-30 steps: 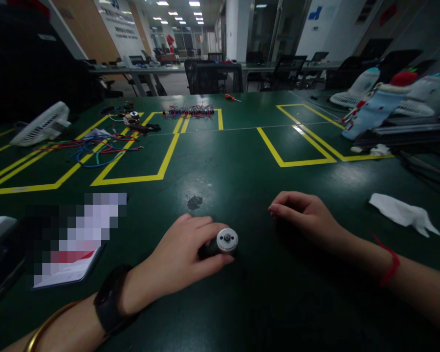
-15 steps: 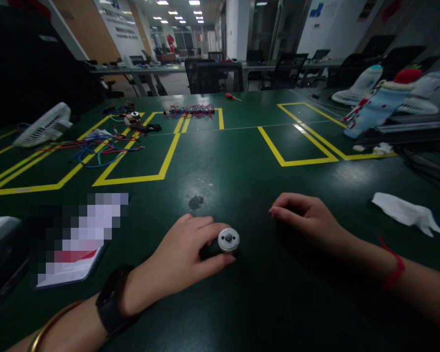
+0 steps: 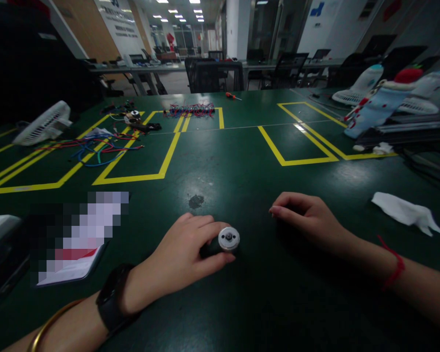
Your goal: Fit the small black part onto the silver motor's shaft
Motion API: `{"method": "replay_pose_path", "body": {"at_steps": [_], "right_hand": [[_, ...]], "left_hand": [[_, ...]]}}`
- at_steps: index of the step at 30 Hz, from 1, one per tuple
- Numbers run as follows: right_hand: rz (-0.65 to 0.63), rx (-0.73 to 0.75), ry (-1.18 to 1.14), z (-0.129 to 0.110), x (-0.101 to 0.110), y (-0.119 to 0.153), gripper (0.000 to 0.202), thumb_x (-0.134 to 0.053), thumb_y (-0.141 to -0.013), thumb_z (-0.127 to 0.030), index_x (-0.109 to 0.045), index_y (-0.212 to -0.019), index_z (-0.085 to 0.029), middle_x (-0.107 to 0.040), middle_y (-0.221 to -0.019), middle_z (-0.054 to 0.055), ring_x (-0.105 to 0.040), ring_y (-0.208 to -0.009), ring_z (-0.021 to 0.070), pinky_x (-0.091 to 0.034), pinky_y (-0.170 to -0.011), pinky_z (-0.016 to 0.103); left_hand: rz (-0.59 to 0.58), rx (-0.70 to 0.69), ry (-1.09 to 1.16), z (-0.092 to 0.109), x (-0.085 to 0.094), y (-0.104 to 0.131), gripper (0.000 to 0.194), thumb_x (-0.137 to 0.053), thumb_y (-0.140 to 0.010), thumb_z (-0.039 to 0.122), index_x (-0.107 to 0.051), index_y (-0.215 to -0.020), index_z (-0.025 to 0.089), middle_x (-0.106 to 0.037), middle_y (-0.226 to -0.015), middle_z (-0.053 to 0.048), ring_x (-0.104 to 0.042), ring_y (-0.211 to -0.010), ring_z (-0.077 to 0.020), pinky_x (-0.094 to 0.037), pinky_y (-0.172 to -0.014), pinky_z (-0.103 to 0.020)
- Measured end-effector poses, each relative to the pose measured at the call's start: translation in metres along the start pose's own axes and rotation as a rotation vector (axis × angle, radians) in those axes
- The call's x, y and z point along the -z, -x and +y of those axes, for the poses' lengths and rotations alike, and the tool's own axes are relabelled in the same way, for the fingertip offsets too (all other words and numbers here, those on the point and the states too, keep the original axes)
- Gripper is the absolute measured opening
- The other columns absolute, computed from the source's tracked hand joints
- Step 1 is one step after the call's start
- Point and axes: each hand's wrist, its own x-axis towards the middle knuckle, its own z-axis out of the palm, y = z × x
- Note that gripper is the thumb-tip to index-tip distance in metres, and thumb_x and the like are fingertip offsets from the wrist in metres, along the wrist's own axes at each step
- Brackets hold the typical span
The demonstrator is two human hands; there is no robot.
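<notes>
Left hand (image 3: 185, 252): thumb and forefinger closed on the sides of a silver, round-faced metal cylinder (image 3: 229, 239), its face turned up, with a central stub and two small dark holes. Lower end hidden; cannot tell whether it touches the dark green table (image 3: 220, 166). Cylinder lies between the two hands, nearer the person than the dull grey patch (image 3: 196, 201) on the tabletop.

Right hand (image 3: 308, 215): well apart from the cylinder, fingers curled, thumb tip close against the forefinger. Cannot tell if anything small is pinched there.

Black band (image 3: 113, 299) on left wrist; red cord bracelet (image 3: 395, 264) on right. Crumpled white tissue (image 3: 405, 212) to the right of the right hand. Flat, partly pixelated pale slab (image 3: 78, 271) left of the left hand. Beyond: yellow tape outlines (image 3: 304, 162), tangled red and blue wires (image 3: 192, 111), an orange-handled screwdriver (image 3: 231, 96).
</notes>
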Motion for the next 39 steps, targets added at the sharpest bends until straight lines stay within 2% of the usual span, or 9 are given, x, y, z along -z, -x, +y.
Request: {"method": "replay_pose_path", "body": {"at_steps": [8, 13, 15, 19, 21, 24, 30, 35, 39], "right_hand": [[0.077, 0.02, -0.03, 0.003, 0.004, 0.001, 0.019, -0.063, -0.088, -0.041, -0.066, -0.084, -0.022, -0.063, -0.077, -0.001, -0.057, -0.069, 0.0142, -0.045, -0.061, 0.026], [0.098, 0.071, 0.068, 0.005, 0.006, -0.002, 0.018, -0.061, -0.09, -0.039, -0.066, -0.085, -0.022, -0.063, -0.078, 0.001, -0.059, -0.072, 0.0162, -0.046, -0.065, 0.029], [0.041, 0.133, 0.168, 0.003, 0.004, -0.005, 0.015, -0.059, -0.09, -0.034, -0.066, -0.087, -0.021, -0.065, -0.082, 0.002, -0.061, -0.076, 0.0175, -0.048, -0.069, 0.031], [-0.232, 0.303, 0.41, -0.015, -0.008, -0.007, 0.011, -0.064, -0.086, -0.026, -0.071, -0.093, -0.021, -0.067, -0.1, 0.006, -0.06, -0.095, 0.0219, -0.047, -0.086, 0.039], [-0.3, 0.322, 0.361, -0.03, -0.018, -0.005, 0.013, -0.063, -0.087, -0.027, -0.07, -0.097, -0.021, -0.067, -0.103, 0.005, -0.061, -0.096, 0.0198, -0.047, -0.088, 0.037], [-0.212, 0.374, 0.265, -0.049, -0.031, -0.003, 0.017, -0.067, -0.085, -0.028, -0.069, -0.101, -0.02, -0.064, -0.112, 0.006, -0.059, -0.104, 0.0187, -0.047, -0.092, 0.034], [-0.073, 0.541, 0.44, -0.066, -0.037, -0.01, 0.008, -0.069, -0.083, -0.03, -0.073, -0.084, -0.023, -0.063, -0.117, 0.006, -0.055, -0.11, 0.0267, -0.041, -0.094, 0.046], [-0.035, 0.487, 0.305, -0.052, -0.017, -0.007, 0.005, -0.068, -0.085, -0.025, -0.069, -0.089, -0.022, -0.06, -0.115, 0.006, -0.056, -0.109, 0.0211, -0.044, -0.094, 0.037], [-0.203, 0.378, 0.364, -0.023, -0.01, 0.003, 0.008, -0.067, -0.086, -0.028, -0.07, -0.093, -0.024, -0.058, -0.12, 0.006, -0.053, -0.115, 0.0224, -0.042, -0.099, 0.04]], "left_hand": [[0.001, 0.001, 0.002, -0.001, 0.0, -0.001, 0.033, -0.063, -0.089, 0.049, -0.056, -0.118, 0.033, -0.064, -0.098, 0.004, -0.058, -0.088, -0.0197, -0.031, -0.074, -0.033], [0.001, 0.002, 0.0, 0.001, 0.0, -0.001, 0.032, -0.063, -0.089, 0.048, -0.057, -0.116, 0.032, -0.063, -0.096, 0.004, -0.058, -0.087, -0.0187, -0.03, -0.073, -0.033], [0.002, 0.003, -0.005, 0.001, -0.001, -0.001, 0.032, -0.062, -0.089, 0.048, -0.058, -0.116, 0.032, -0.063, -0.095, 0.004, -0.058, -0.085, -0.0185, -0.03, -0.072, -0.033], [0.013, -0.004, -0.006, 0.0, -0.001, -0.002, 0.031, -0.063, -0.089, 0.049, -0.059, -0.114, 0.031, -0.063, -0.093, 0.003, -0.057, -0.084, -0.0188, -0.03, -0.071, -0.032], [0.022, -0.013, -0.007, 0.0, -0.002, -0.002, 0.03, -0.064, -0.088, 0.048, -0.059, -0.113, 0.03, -0.063, -0.093, 0.003, -0.057, -0.083, -0.0191, -0.03, -0.07, -0.032], [0.046, -0.025, -0.029, -0.001, -0.002, -0.002, 0.026, -0.064, -0.088, 0.046, -0.061, -0.104, 0.026, -0.063, -0.088, 0.001, -0.056, -0.08, -0.0193, -0.029, -0.069, -0.031], [0.032, -0.03, -0.04, 0.001, -0.003, 0.0, 0.022, -0.063, -0.089, 0.045, -0.062, -0.097, 0.024, -0.06, -0.084, 0.001, -0.054, -0.078, -0.0195, -0.029, -0.068, -0.032], [0.026, -0.02, -0.02, 0.0, -0.002, -0.002, 0.028, -0.064, -0.088, 0.048, -0.061, -0.108, 0.028, -0.061, -0.088, 0.002, -0.055, -0.081, -0.0192, -0.029, -0.069, -0.031], [0.018, -0.013, -0.009, -0.001, -0.002, -0.003, 0.029, -0.063, -0.088, 0.049, -0.06, -0.11, 0.03, -0.061, -0.088, 0.003, -0.056, -0.081, -0.0187, -0.029, -0.07, -0.032]]}}
